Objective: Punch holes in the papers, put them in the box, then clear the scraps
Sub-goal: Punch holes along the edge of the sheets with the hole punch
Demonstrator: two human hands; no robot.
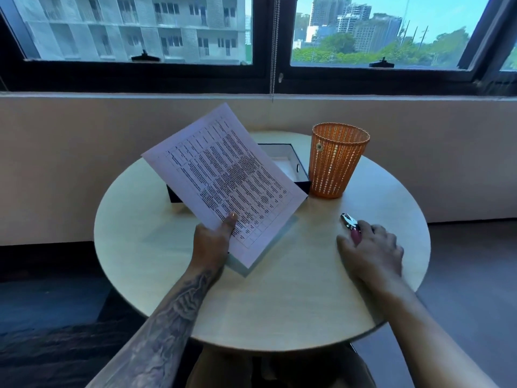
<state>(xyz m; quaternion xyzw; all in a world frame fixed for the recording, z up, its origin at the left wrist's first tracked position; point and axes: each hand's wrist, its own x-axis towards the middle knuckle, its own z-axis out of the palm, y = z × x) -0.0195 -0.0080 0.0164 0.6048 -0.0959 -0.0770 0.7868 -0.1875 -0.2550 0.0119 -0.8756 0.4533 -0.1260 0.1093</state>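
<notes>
My left hand (214, 233) grips a printed sheet of paper (223, 180) by its lower edge and holds it tilted above the round table. More paper (288, 224) lies flat on the table beneath it, only its edge showing. Behind the raised sheet stands an open black box (291, 163) with a white inside, partly hidden. My right hand (370, 247) rests on the table at the right, its fingers closed over a small hole punch (349, 221) with a metal head and a pink handle.
An orange mesh wastebasket (335, 161) stands upright right of the box. The round wooden table (279, 303) sits against a low wall under a wide window. Dark floor surrounds the table.
</notes>
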